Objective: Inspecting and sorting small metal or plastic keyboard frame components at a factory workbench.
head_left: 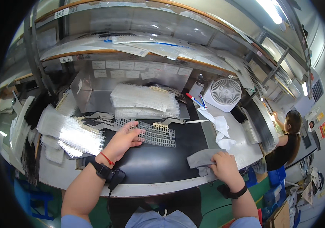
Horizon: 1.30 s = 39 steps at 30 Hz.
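My left hand (pixel 123 139) reaches over a thin keyboard plate (pixel 158 136) with rows of square cutouts, its fingers on the top face and its thumb by the near edge, gripping the left part. The fingertips are slightly blurred. Beneath the plate lies a black mat (pixel 154 163). At the mat's right side, my right hand (pixel 224 166) is closed on a crumpled grey cloth (pixel 201 159) resting on the table. Just behind the plate is a heap of translucent plates (pixel 145 99); another pile of plates (pixel 69 131) lies left of my left hand.
A white round-grilled fan (pixel 226 92) stands at the back right, near markers (pixel 195 100) and crumpled white tissue (pixel 221 131). Shelves (pixel 139 53) with sheets hang over the table. At the far right another person (pixel 286 146) works at a bench.
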{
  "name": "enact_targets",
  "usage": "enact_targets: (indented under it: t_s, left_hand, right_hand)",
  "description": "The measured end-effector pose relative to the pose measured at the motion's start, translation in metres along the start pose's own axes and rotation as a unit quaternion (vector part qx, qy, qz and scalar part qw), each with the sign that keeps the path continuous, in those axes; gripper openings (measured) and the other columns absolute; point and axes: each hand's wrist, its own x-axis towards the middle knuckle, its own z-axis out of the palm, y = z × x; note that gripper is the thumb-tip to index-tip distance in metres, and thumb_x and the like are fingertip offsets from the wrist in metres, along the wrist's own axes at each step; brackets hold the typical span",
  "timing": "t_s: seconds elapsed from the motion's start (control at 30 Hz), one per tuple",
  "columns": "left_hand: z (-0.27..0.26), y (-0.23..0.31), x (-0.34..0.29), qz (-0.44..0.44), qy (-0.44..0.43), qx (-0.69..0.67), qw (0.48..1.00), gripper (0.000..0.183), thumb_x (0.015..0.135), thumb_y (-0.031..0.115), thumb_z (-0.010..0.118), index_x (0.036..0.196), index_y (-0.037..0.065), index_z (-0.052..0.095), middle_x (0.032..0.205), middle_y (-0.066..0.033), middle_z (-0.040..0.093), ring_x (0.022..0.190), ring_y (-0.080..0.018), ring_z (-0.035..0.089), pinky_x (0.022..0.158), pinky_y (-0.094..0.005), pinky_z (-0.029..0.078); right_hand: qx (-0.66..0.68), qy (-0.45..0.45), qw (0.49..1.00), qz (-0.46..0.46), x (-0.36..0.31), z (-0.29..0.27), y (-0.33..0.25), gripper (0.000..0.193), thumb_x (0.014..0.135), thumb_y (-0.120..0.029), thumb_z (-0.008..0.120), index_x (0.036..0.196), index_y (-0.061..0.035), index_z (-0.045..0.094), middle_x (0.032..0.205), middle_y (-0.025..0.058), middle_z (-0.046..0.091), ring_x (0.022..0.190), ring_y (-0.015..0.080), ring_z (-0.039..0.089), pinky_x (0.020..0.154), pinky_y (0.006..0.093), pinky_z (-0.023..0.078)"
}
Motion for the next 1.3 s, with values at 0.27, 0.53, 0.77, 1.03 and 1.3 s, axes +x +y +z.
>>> enact_targets:
  t_s: [0.27,0.53,0.77,1.03,1.3]
  left_hand:
    - [0.001,-0.009,-0.015,0.109,0.088,0.090,0.986,0.047,0.095,0.016,0.053,0.137,0.007,0.036,0.127,-0.0114,0.049,0.104,-0.0183,0.053,0.087,-0.0310,0.046]
    - [-0.020,-0.004,-0.003,0.278,0.293,0.286,0.869,0.050,0.087,0.012,0.061,0.132,0.004,0.041,0.128,-0.0133,0.041,0.117,-0.0242,0.040,0.103,-0.0354,0.031]
    - [0.000,0.011,-0.012,0.340,0.237,0.184,0.891,0.033,0.094,0.011,0.052,0.126,0.004,0.047,0.126,-0.0090,0.048,0.112,-0.0197,0.046,0.098,-0.0320,0.036]
    - [0.064,0.032,-0.055,0.318,-0.016,0.044,0.947,0.014,0.096,0.012,0.049,0.107,0.004,0.052,0.092,-0.0042,0.054,0.084,-0.0123,0.051,0.078,-0.0252,0.041]
    - [0.124,-0.024,-0.152,0.162,-0.245,0.083,0.952,0.017,0.090,0.016,0.057,0.092,-0.001,0.056,0.087,-0.0154,0.062,0.083,-0.0221,0.060,0.080,-0.0328,0.048]
  right_hand:
    - [0.191,0.006,0.974,-0.121,0.021,-0.027,-0.013,0.036,0.081,-0.025,0.069,0.108,-0.0033,0.061,0.099,0.0134,0.060,0.096,0.0332,0.056,0.083,0.0413,0.045]
    - [0.199,0.103,0.959,-0.174,0.034,-0.033,-0.037,0.030,0.082,-0.018,0.068,0.106,-0.0010,0.060,0.101,0.0146,0.061,0.095,0.0326,0.058,0.083,0.0386,0.047]
    - [0.530,0.033,0.842,-0.090,-0.099,0.002,-0.029,0.024,0.085,-0.012,0.067,0.106,-0.0020,0.063,0.090,0.0075,0.065,0.080,0.0193,0.062,0.072,0.0292,0.049]
    - [0.667,0.107,0.671,0.305,-0.160,0.201,-0.002,0.015,0.088,-0.012,0.063,0.097,0.0000,0.061,0.087,0.0042,0.064,0.078,0.0115,0.059,0.070,0.0263,0.048]
    - [0.636,0.235,0.648,0.347,-0.084,0.243,0.008,0.035,0.083,-0.017,0.069,0.107,0.0042,0.057,0.091,0.0121,0.066,0.085,0.0202,0.064,0.074,0.0295,0.050]
